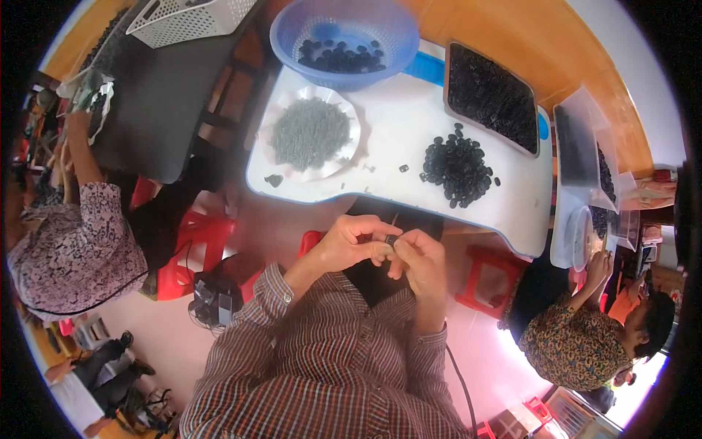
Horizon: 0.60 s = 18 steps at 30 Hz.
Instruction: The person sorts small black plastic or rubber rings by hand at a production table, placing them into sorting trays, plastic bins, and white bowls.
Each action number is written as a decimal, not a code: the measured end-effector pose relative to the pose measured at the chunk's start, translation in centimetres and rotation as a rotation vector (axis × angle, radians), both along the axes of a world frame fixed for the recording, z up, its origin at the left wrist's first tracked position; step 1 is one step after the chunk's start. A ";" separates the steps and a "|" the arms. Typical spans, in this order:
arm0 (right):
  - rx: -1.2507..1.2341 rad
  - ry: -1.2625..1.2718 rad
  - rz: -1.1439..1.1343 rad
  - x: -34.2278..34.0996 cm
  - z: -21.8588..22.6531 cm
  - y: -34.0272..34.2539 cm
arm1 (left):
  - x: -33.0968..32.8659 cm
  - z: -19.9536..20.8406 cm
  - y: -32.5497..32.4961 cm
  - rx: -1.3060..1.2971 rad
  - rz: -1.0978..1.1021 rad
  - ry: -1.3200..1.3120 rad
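Note:
My left hand (352, 243) and my right hand (422, 263) meet in front of my chest, just off the table's near edge. Between their pinched fingertips is a small black part (391, 238), partly covered by the fingers. A thin sliver sticks up beside it, too small to name. On the white table (395, 150) ahead, a pile of small black oval parts (457, 168) lies to the right. At the left stands a white fluted plate (353, 143) heaped with small grey translucent pieces (311, 134).
Behind the plate stands a blue plastic basket (281, 55) with black parts inside. A tray (490, 95) full of black pieces sits at the back right. Co-workers sit at left (80, 241) and right (585, 336). Red stools (194, 249) flank me; a cable (462, 380) runs by my right side.

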State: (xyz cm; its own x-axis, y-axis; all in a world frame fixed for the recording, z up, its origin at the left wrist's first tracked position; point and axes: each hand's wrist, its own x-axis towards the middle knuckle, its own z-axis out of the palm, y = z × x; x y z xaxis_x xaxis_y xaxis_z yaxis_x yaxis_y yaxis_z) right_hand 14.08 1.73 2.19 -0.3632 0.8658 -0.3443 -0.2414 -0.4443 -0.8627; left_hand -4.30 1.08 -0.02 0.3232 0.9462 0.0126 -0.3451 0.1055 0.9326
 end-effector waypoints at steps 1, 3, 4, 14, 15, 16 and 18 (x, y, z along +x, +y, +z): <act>0.011 0.006 0.002 -0.2 0.1 0.0 | 0.1 -0.1 -0.1 -0.023 0.013 -0.020; -0.016 -0.135 -0.036 -0.4 0.4 -0.2 | 0.2 -0.1 -0.1 -0.038 0.027 -0.037; -0.008 -0.143 -0.045 -0.6 0.3 -0.2 | 0.3 -0.1 0.0 -0.046 0.043 -0.024; -0.041 -0.122 -0.139 -0.9 -0.3 -0.4 | -3.8 3.2 8.6 0.217 0.501 0.475; -0.042 -0.126 -0.134 -1.0 -0.4 -0.4 | -4.8 3.4 10.2 0.300 0.587 0.603; -0.044 -0.132 -0.131 -1.0 -0.5 -0.5 | -5.4 4.4 11.6 0.270 0.631 0.619; -0.046 -0.140 -0.131 -1.1 -0.5 -0.5 | -6.6 5.9 14.3 0.254 0.732 0.680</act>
State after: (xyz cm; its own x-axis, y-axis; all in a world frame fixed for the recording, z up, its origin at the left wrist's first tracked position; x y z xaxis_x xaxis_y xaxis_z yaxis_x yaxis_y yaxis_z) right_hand 12.96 1.25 1.70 -0.1940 0.8845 -0.4242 -0.1787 -0.4571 -0.8713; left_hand -10.94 15.41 5.93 -0.3177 0.9092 0.2692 0.3630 -0.1457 0.9203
